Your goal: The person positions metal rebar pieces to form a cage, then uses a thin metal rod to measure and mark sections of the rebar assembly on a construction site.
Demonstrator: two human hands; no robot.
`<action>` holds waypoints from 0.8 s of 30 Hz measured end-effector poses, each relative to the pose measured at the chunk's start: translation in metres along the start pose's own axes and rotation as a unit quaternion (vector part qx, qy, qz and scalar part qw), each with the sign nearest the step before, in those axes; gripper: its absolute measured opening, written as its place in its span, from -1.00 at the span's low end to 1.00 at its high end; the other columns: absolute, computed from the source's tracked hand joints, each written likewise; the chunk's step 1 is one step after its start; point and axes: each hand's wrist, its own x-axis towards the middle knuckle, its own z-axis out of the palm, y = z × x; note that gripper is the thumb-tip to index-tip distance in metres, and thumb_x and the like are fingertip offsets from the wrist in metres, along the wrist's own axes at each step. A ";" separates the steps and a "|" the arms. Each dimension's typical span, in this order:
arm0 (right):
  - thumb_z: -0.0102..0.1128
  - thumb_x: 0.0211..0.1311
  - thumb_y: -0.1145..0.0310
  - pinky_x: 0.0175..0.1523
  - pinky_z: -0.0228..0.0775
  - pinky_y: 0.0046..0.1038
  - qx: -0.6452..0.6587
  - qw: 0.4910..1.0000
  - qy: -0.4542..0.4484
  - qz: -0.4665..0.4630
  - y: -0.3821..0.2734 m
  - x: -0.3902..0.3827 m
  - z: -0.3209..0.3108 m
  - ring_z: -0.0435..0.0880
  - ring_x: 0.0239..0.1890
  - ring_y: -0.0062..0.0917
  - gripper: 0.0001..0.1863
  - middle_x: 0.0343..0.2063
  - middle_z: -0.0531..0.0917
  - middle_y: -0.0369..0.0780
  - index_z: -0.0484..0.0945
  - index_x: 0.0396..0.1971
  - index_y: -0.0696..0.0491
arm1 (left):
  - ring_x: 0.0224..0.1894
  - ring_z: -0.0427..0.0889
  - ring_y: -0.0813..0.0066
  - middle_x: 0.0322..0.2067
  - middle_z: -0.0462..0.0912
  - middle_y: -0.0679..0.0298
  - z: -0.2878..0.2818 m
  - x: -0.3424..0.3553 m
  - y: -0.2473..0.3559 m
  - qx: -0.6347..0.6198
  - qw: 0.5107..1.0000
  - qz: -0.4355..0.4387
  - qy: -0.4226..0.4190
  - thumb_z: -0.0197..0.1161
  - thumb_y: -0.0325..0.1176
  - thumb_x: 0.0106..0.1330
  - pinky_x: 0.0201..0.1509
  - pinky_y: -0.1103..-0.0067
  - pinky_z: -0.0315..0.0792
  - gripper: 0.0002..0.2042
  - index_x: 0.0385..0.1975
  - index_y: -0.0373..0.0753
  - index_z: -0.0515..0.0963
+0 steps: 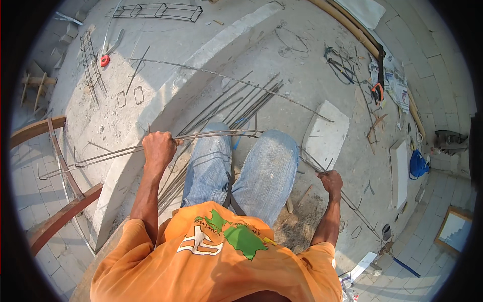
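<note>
A long, narrow rebar cage (221, 133) of thin steel bars with bent stirrups lies across my knees and extends past both sides. My left hand (160, 151) is closed round its bars beside my left knee, knuckles up. On the other side, my right hand (329, 182) grips the bars to the right of my right knee. Whether either hand also holds a small tie wire cannot be made out. Below the cage, a bundle of loose steel rods (256, 104) runs under my legs. One long single rod (221, 75) slants across the floor ahead.
A raised concrete ledge (193, 63) crosses at left. A pale block (327, 131) lies right of my knees. Farther out are finished cages (161, 11), loose stirrups (139, 95), a red tape measure (104, 61), an orange-handled hacksaw (377, 93) and a blue bag (418, 164).
</note>
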 end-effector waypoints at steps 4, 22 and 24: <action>0.36 -0.07 -0.06 -0.15 0.46 -0.20 -0.015 1.000 0.002 0.017 -0.014 -0.001 0.010 0.67 -0.24 -0.12 -0.58 -0.39 0.69 -0.04 0.72 -0.31 -0.06 | -0.61 0.59 0.07 -0.73 0.54 0.04 0.007 -0.003 -0.002 0.007 1.000 -0.025 0.004 0.39 0.06 -0.01 -0.53 0.28 0.38 -0.57 -0.65 -0.27 0.63; 0.28 0.00 -0.10 -0.16 0.46 -0.16 0.003 0.990 -0.029 0.135 -0.062 -0.018 0.051 0.67 -0.24 -0.08 -0.49 -0.38 0.66 0.09 0.69 -0.38 0.12 | -0.59 0.64 0.12 -0.68 0.58 0.01 0.018 0.019 0.015 0.003 1.000 -0.028 -0.003 0.33 -0.10 0.09 -0.54 0.30 0.44 -0.67 -0.66 -0.27 0.63; 0.24 0.04 -0.09 -0.14 0.45 -0.13 -0.003 0.989 -0.049 0.136 -0.061 -0.058 0.101 0.67 -0.23 -0.08 -0.47 -0.37 0.66 0.10 0.68 -0.35 0.15 | -0.58 0.63 0.05 -0.67 0.57 -0.01 0.053 -0.049 0.045 -0.048 0.996 0.017 -0.078 0.29 -0.13 0.15 -0.51 0.26 0.46 -0.67 -0.64 -0.31 0.60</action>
